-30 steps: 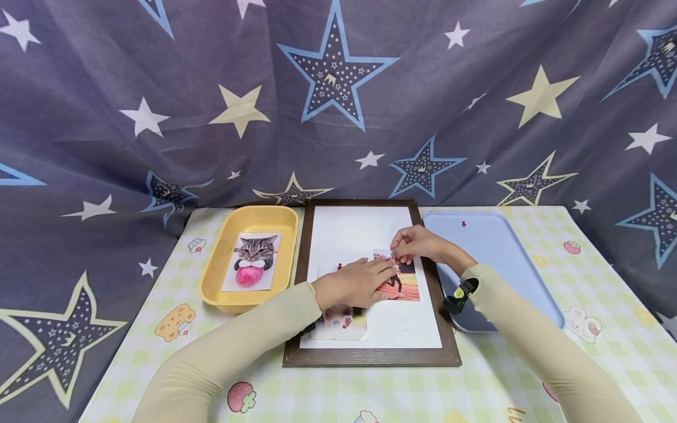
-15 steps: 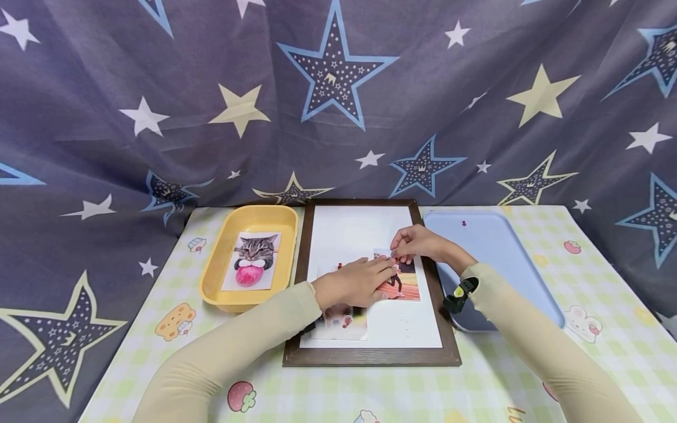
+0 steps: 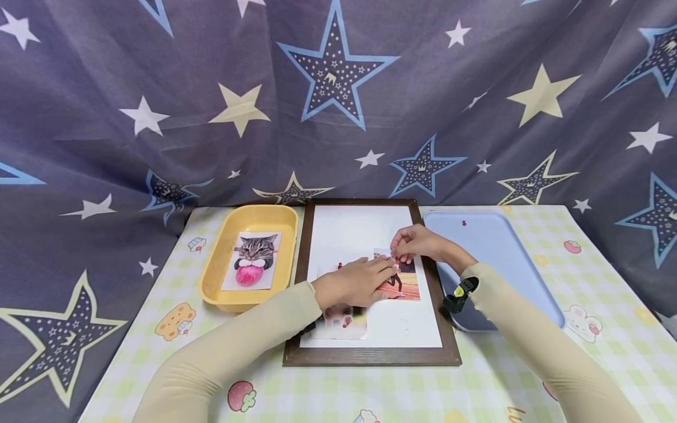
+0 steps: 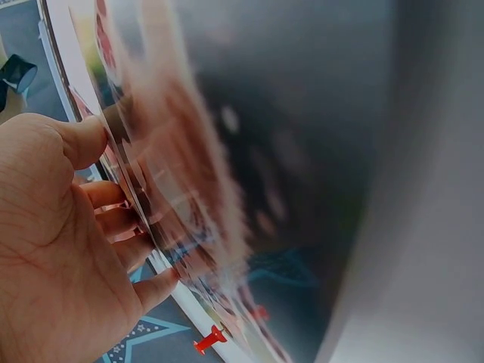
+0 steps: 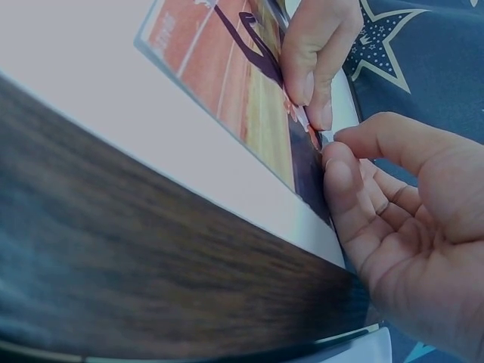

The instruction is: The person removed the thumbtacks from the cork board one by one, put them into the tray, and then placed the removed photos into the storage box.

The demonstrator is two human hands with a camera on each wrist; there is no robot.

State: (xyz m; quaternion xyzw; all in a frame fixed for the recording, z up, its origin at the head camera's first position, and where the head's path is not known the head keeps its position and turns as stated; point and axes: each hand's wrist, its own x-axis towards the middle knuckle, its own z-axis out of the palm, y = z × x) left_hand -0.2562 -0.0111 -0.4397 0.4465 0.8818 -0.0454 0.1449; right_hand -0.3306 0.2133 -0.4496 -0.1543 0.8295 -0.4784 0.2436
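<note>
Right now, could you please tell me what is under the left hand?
The track photo and the lower photo show partly from under the left hand; what it covers completely cannot be seen.

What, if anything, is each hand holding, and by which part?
Left hand: nothing; it touches the runner photo. Right hand: cannot tell; fingertips hide anything pinched near the photo's top.

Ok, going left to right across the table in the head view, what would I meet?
Yellow tray with a cat photo inside → left hand → right hand → blue tray. The framed board and runner photo overlap both hands, so they're left out.
</note>
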